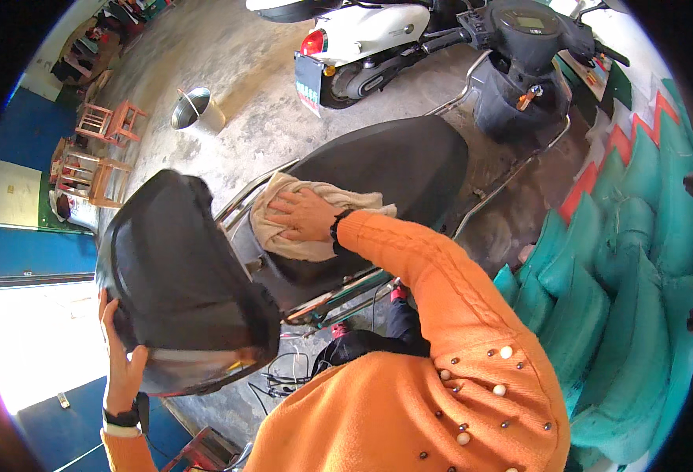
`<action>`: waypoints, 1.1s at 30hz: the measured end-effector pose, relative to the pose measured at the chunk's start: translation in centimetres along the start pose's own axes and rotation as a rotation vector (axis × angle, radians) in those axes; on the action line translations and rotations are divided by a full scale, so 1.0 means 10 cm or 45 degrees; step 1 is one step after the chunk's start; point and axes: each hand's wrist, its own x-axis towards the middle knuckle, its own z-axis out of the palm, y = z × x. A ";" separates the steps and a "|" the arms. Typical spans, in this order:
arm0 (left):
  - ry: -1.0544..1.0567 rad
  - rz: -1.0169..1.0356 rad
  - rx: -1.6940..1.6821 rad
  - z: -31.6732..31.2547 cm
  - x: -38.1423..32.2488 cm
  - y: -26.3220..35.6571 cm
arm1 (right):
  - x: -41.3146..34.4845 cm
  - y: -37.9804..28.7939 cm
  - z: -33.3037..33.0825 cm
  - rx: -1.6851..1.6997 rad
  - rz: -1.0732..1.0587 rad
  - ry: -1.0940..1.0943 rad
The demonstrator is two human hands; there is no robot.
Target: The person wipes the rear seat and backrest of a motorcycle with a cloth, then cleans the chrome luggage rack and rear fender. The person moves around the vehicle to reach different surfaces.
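Note:
My right hand (pixel 304 213) presses flat on a beige cloth (pixel 281 239), which lies bunched on the rear of the black seat (pixel 393 159) of an electric scooter. At the lower left, my left hand (pixel 121 354) rests against the edge of the black top box (pixel 175 265) behind the seat, its thumb and fingers apart; the fingertips are partly hidden by the box. The scooter's dashboard (pixel 529 23) and handlebars are at the upper right, with keys (pixel 526 99) hanging at the front panel.
Stacked green woven sacks (pixel 617 330) line the right side. A white scooter (pixel 376 35) stands beyond the seat. A metal bucket (pixel 199 111) and wooden chairs (pixel 107 177) stand on the concrete floor to the left. Black cables (pixel 284 377) lie near my feet.

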 end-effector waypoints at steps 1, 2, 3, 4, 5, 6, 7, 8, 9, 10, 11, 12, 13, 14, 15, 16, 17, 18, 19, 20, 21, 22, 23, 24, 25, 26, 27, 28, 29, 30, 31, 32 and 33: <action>0.030 -0.077 -0.029 0.02 0.02 0.04 | -0.05 0.25 -0.04 -0.016 0.097 -0.162; 0.027 -0.130 0.007 0.05 0.04 0.06 | -0.11 0.52 -0.09 -0.030 0.193 -0.324; 0.074 -0.176 0.032 0.09 0.07 0.09 | -0.20 0.84 -0.16 -0.030 0.243 -0.399; 0.120 -0.219 0.054 0.14 0.09 0.10 | -0.35 1.17 -0.27 -0.224 0.320 -0.377; 0.144 -0.268 0.080 0.19 0.12 0.11 | -0.58 1.44 -0.41 -0.385 0.400 -0.375; 0.166 -0.316 0.101 0.24 0.14 0.12 | -0.86 1.71 -0.59 -0.508 0.418 -0.245; 0.184 -0.362 0.124 0.28 0.15 0.11 | -1.12 1.97 -0.77 -0.611 0.532 -0.314; 0.263 -0.323 0.211 0.32 0.17 0.11 | -1.33 2.20 -0.91 -0.684 0.602 -0.335; 0.273 -0.299 0.229 0.35 0.17 0.11 | -1.55 2.35 -1.03 -0.740 0.677 -0.363; 0.274 -0.291 0.251 0.36 0.16 0.10 | -1.75 2.47 -1.14 -0.736 0.823 -0.297; 0.332 -0.280 0.266 0.37 0.16 0.09 | -1.90 2.63 -1.26 -0.769 0.832 -0.061; 0.335 -0.279 0.250 0.38 0.14 0.07 | -2.05 2.72 -1.39 -0.581 1.050 -0.006; 0.336 -0.289 0.239 0.38 0.13 0.06 | -2.17 2.69 -1.43 -0.577 1.221 -0.073; 0.330 -0.298 0.226 0.38 0.12 0.04 | -2.26 2.58 -1.45 -0.602 1.318 -0.085; 0.320 -0.304 0.224 0.38 0.12 0.01 | -2.32 2.46 -1.48 -0.636 1.497 -0.146; 0.323 -0.280 0.232 0.38 0.11 -0.01 | -2.34 2.19 -1.41 -0.732 1.431 -0.052; 0.314 -0.266 0.253 0.38 0.11 -0.04 | -2.33 1.79 -1.25 -0.780 1.542 -0.098; 0.316 -0.249 0.272 0.38 0.11 -0.06 | -2.29 1.43 -1.15 -0.742 1.464 -0.102; 0.317 -0.229 0.296 0.38 0.11 -0.08 | -2.24 1.05 -1.05 -0.614 1.529 -0.268; 0.322 -0.241 0.292 0.38 0.11 -0.10 | -2.19 0.69 -0.96 -0.468 1.471 -0.196; 0.331 -0.256 0.294 0.39 0.11 -0.12 | -2.16 0.42 -0.92 -0.310 1.425 -0.179; 0.338 -0.271 0.295 0.39 0.10 -0.13 | -2.14 0.24 -0.91 -0.202 1.401 -0.189; 0.347 -0.287 0.296 0.40 0.10 -0.13 | -2.13 0.17 -0.94 -0.126 1.332 -0.165; 0.350 -0.302 0.277 0.40 0.10 -0.14 | -2.15 0.22 -1.00 -0.128 1.263 -0.156; 0.354 -0.301 0.264 0.40 0.09 -0.14 | -2.18 0.35 -1.08 -0.201 1.245 -0.190; 0.358 -0.301 0.252 0.41 0.10 -0.14 | -2.24 0.61 -1.17 -0.289 1.215 -0.234; 0.365 -0.304 0.239 0.41 0.09 -0.14 | -2.31 0.88 -1.25 -0.337 1.236 -0.372; 0.362 -0.299 0.245 0.41 0.10 -0.13 | -2.39 1.16 -1.31 -0.424 1.306 -0.231; 0.360 -0.294 0.254 0.41 0.10 -0.13 | -2.47 1.45 -1.35 -0.469 1.440 -0.180; 0.361 -0.286 0.273 0.41 0.10 -0.12 | -2.54 1.73 -1.37 -0.424 1.493 -0.032; 0.350 -0.295 0.265 0.40 0.10 -0.11 | -2.60 1.92 -1.35 -0.407 1.507 0.162; 0.345 -0.303 0.260 0.40 0.10 -0.11 | -2.66 1.98 -1.29 -0.367 1.672 0.207; 0.338 -0.311 0.255 0.40 0.10 -0.10 | -2.71 1.97 -1.20 -0.356 1.791 0.296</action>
